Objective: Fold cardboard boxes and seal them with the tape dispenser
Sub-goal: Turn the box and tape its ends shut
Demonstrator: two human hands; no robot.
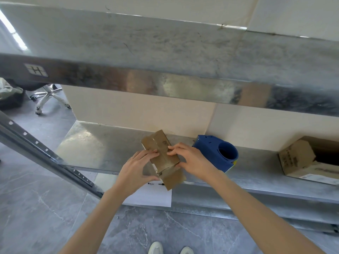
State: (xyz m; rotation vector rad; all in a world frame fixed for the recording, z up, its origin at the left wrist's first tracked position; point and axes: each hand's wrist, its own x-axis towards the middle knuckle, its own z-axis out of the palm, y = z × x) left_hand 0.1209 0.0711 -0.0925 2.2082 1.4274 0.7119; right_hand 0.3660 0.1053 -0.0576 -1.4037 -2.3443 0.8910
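A small cardboard box point(161, 154) lies slantwise on the middle shelf point(102, 149) of a metal rack, close to the shelf's front edge. Its near end flap hangs open out over that edge, and at its far end the flaps are partly raised toward the back edge.

Both hands are on the box. The left hand point(135, 167) comes in from the left. Its fingers point(149, 153) lie straight and close together, pressing flat on the top flaps, while the thumb is stretched wide toward the near end, by the box's left side. The right hand point(190, 160) comes in from the right. Its fingers point(174, 150) are only gently bent and held together, their tips pressing down on the top of the box just across from the left fingertips. Its thumb touches the box's near right corner. Neither hand wraps round the box.

A blue tape dispenser point(216, 153) stands just beside the right hand, a little further back on the shelf. Another, larger box point(297, 158) lies on its side well apart, toward the shelf's right end.

A printed sheet of paper point(150, 195) rests on the lower shelf, below the hands. An upper shelf point(165, 52) crosses the top of the view. A wheeled chair base point(49, 96) stands on the floor at the left, and the toes of two pale shoes point(156, 248) show at the bottom.
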